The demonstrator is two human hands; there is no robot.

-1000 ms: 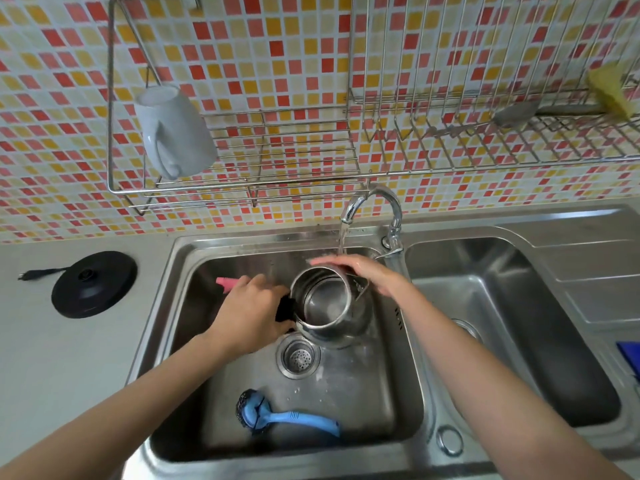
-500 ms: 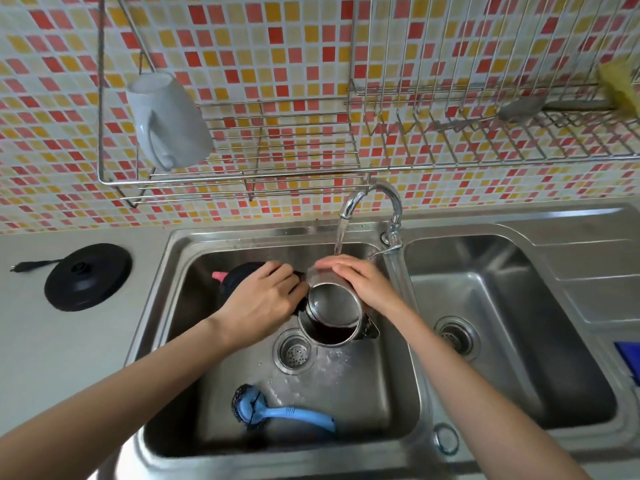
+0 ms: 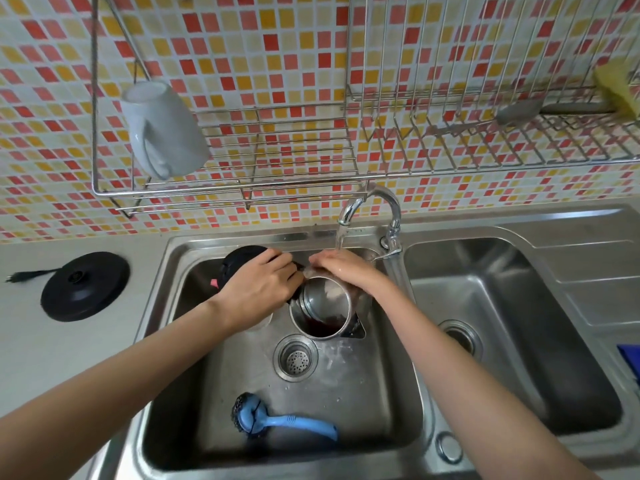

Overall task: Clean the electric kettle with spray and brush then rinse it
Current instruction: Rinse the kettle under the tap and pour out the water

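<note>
Head view, rinse stage: kettle (image 3: 323, 306) tilted in the sink (image 3: 346, 403) under the running tap (image 3: 375, 202), my left hand (image 3: 261, 289) with fingers clamped round its handle, right hand (image 3: 341, 266) with fingers flat on its side; brush (image 3: 277, 419) lying aside, scrubbing seemingly done, rinse unfinished.

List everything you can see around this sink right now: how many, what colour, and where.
kettle: one, steel with black parts, tipped in the left basin under the running tap
brush: one, blue, lying at the front of the left basin
power base: one, black, on the counter left of the sink
mug: one, white, at the left end of the wire rack
wire rack: one, steel, on the tiled wall
sponge: one, yellow, at the right end of the rack
sink: one, steel, two basins
left hand: grips the kettle's black side
right hand: fingers laid on the kettle, under the stream
</note>
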